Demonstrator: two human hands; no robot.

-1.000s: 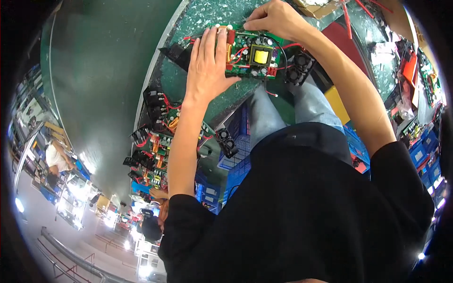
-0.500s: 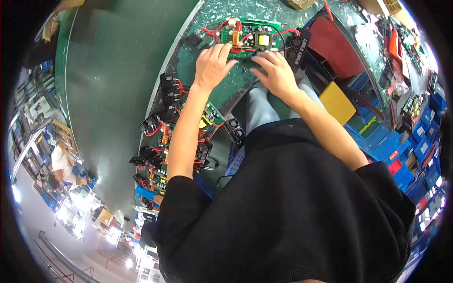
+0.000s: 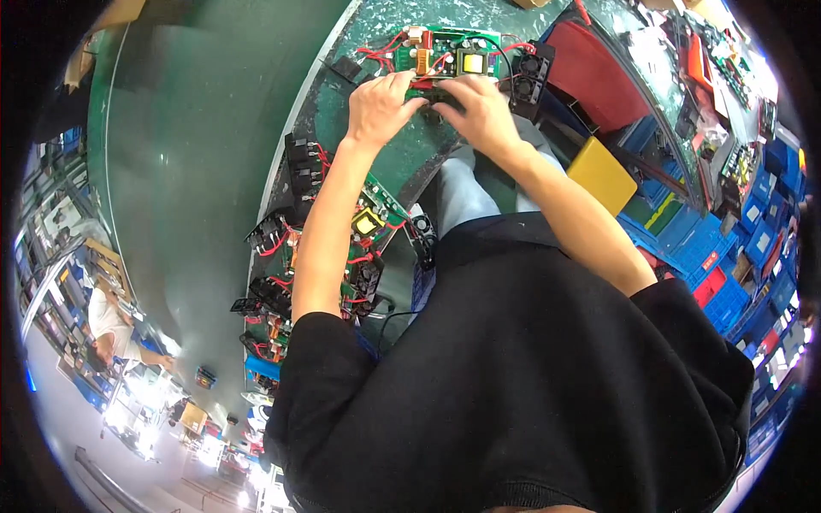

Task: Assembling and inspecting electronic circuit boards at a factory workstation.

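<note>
1. Circuit board (image 3: 447, 56): flat on the green worktop (image 3: 415, 150), parts side up, yellow-topped block (image 3: 471, 62) right of its middle. Everything below is placed off this board.
2. Left hand (image 3: 376, 109): at the board's near edge, left half. Fingers bent, thumb spread apart; can't tell if they grip anything.
3. Right hand (image 3: 479, 114): same near edge, right half, a bit blurred. Fingers curled, thumb apart; grip can't be told, tips partly hidden.
4. Thumbs point at each other just below the board, not touching.
5. Red wires (image 3: 376, 54) come off the board's left end, near a black plastic part (image 3: 345, 70).
6. Black fan pair (image 3: 530, 79): just right of the board, red wires running toward it.
7. More boards (image 3: 368, 221) with wires and black parts: row to the board's lower left.
8. Red panel (image 3: 594, 77): right of the board, past the fans. Yellow panel (image 3: 603, 177): lower right of the board; blue bins (image 3: 688, 256) farther that way.
</note>
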